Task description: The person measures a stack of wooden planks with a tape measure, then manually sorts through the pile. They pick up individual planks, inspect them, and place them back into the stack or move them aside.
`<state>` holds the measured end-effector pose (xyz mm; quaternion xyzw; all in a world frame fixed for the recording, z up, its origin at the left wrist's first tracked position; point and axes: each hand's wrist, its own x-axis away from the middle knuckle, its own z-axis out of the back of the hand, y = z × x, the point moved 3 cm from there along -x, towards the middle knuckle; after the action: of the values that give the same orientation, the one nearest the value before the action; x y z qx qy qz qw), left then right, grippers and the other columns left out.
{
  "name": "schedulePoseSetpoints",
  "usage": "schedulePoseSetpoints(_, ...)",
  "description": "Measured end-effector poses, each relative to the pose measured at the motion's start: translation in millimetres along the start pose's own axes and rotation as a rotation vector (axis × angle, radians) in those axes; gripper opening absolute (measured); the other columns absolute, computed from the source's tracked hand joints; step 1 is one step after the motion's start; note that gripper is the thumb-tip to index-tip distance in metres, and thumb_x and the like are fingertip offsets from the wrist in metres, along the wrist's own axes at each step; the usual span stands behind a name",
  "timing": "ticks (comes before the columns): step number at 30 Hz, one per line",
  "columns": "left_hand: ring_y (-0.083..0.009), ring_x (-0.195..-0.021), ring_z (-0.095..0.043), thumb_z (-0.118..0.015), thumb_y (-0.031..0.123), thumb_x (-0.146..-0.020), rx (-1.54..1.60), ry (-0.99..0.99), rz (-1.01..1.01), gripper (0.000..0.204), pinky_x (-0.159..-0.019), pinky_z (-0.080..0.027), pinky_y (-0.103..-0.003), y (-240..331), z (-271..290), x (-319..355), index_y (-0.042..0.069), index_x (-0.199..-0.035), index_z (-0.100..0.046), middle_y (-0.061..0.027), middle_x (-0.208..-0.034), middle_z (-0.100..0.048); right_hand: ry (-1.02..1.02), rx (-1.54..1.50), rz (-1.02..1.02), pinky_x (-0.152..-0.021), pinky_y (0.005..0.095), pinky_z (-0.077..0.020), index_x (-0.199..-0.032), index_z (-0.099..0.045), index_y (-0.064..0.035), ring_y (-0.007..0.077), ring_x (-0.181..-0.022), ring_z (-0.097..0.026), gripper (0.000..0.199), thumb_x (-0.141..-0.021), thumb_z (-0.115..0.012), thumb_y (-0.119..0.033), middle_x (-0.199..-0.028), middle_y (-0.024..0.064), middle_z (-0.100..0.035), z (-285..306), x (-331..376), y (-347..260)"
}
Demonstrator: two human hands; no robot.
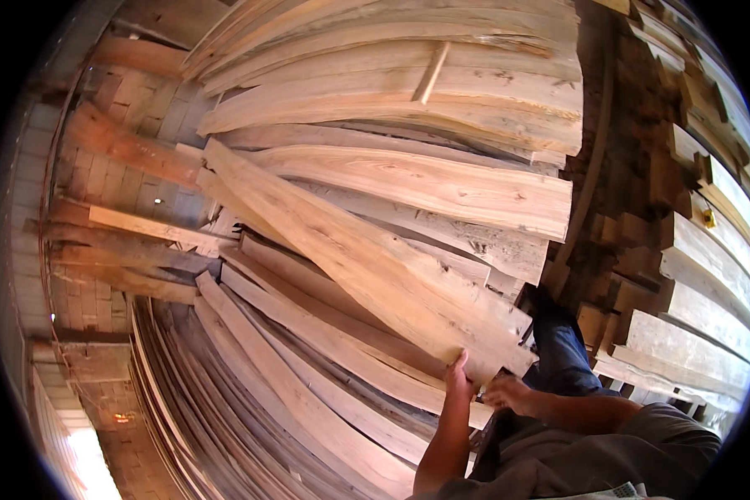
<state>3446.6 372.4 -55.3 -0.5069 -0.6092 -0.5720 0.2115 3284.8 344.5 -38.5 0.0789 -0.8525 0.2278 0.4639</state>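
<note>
A long, wide wooden plank [367,250] slants from the far left toward me, lying across other boards. My left hand [458,375] is closed on its near edge, thumb on the upper face and the other fingers hidden underneath. Close beside it, my right hand [508,392] is curled at the near end corner of the same plank; part of its grip is hidden. Under and beside the plank lie more rough boards, among them a pale board [417,179] with a wavy grain, just beyond it.
A stack of boards [492,79] rises at the far side, with a small stick [431,73] on top. Thin boards [183,383] stand in a row at the lower left. Stacked timber [700,308] is on the right, past my leg [562,350]. A brick wall [154,108] is at the left.
</note>
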Motion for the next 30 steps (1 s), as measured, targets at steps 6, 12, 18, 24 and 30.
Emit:
schedulePoseSetpoints(6, -0.0291, -0.106, -0.059, -0.064, 0.029, -0.088, 0.031, 0.082, -0.132, 0.047, -0.093, -0.047, -0.041, 16, 77, 34, -0.002, -0.123, -0.057, -0.0144, -0.118, -0.06, 0.095, 0.346, 0.429, -0.07, 0.0319, -0.0526, -0.109, -0.056, -0.0005, 0.0172, -0.079, -0.062, 0.033, -0.079, -0.071, -0.001, -0.086, 0.0083, -0.062, 10, 74, -32)
schedulePoseSetpoints(12, -0.0287, -0.11, -0.058, -0.056, 0.033, -0.092, 0.033, 0.103, -0.124, 0.048, -0.096, -0.045, -0.039, 32, 101, 47, -0.003, -0.124, -0.057, -0.0137, -0.121, -0.061, -0.008, 0.102, 0.419, -0.077, 0.0312, -0.0514, -0.122, -0.052, -0.0045, 0.0169, -0.097, -0.06, 0.049, -0.077, -0.073, -0.003, -0.096, 0.0055, -0.063, 20, -5, -1)
schedulePoseSetpoints(18, -0.031, -0.103, -0.061, -0.06, 0.038, -0.089, -0.048, 0.263, -0.075, 0.051, -0.094, -0.047, -0.04, 28, 51, 56, -0.005, -0.118, -0.059, -0.0173, -0.115, -0.063, 0.068, 0.193, 0.267, -0.076, 0.034, -0.0503, -0.106, -0.066, -0.0035, 0.0202, -0.09, -0.062, 0.029, -0.079, -0.066, -0.012, -0.101, 0.0084, -0.066, 8, 48, -69)
schedulePoseSetpoints(24, -0.025, -0.096, -0.06, -0.065, 0.029, -0.085, 0.05, -0.215, -0.123, 0.063, -0.086, -0.048, -0.041, 7, -156, 50, 0.007, -0.138, -0.039, -0.0131, -0.117, -0.059, 0.383, 0.395, 0.755, -0.068, 0.0314, -0.0455, -0.104, -0.067, -0.0013, 0.0141, -0.079, -0.057, 0.053, -0.092, -0.047, -0.049, -0.093, 0.0049, -0.064, 164, 83, -200)
schedulePoseSetpoints(30, -0.0212, -0.091, -0.062, -0.07, 0.017, -0.084, 0.085, -0.268, -0.227, 0.084, -0.076, -0.05, -0.027, 12, -180, 26, 0.003, -0.147, -0.017, -0.0133, -0.111, -0.061, 0.928, 0.304, 1.236, -0.066, 0.025, -0.0455, -0.11, -0.062, -0.0001, 0.0106, -0.075, -0.056, 0.031, -0.085, -0.066, -0.018, -0.083, 0.0005, -0.062, 243, 129, -309)
